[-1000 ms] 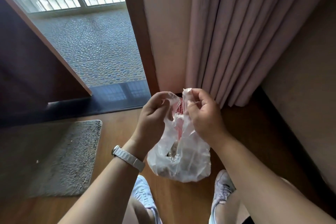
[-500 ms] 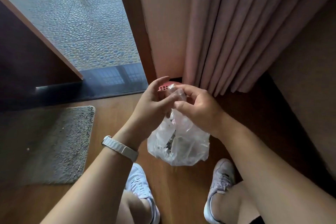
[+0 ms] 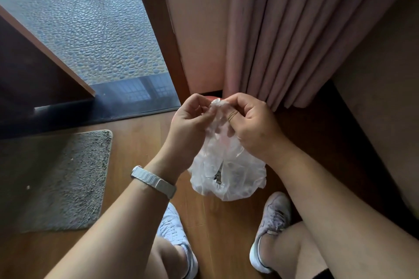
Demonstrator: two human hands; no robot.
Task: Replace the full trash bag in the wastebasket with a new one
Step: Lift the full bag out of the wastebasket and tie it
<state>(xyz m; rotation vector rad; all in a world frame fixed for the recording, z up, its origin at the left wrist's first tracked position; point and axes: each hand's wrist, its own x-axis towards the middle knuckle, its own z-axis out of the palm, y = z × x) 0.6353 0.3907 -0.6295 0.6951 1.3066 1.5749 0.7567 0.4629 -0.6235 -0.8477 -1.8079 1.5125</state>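
Both hands up in front of the person, working the neck of the full trash bag (image 3: 227, 174); left hand (image 3: 189, 124) has fingers curled in, thumb and fingertips pinching the gathered plastic at the top; right hand (image 3: 254, 124) also curled, fingertips pinching the same twisted top from the other side, thin band looped round one finger (image 3: 233, 115); looks like the mouth is being bunched shut so nothing spills, probably a tie-off step; bag hangs free below the hands, above the wooden floor (image 3: 140, 142), between the two shoes (image 3: 271, 231); clear film, some dark rubbish visible inside; wastebasket (image 3: 212, 98) only a sliver of red behind the knuckles, by the curtain (image 3: 294, 29); no new bag in sight; grey mat (image 3: 65, 179) off to the left; relining the basket not yet done.
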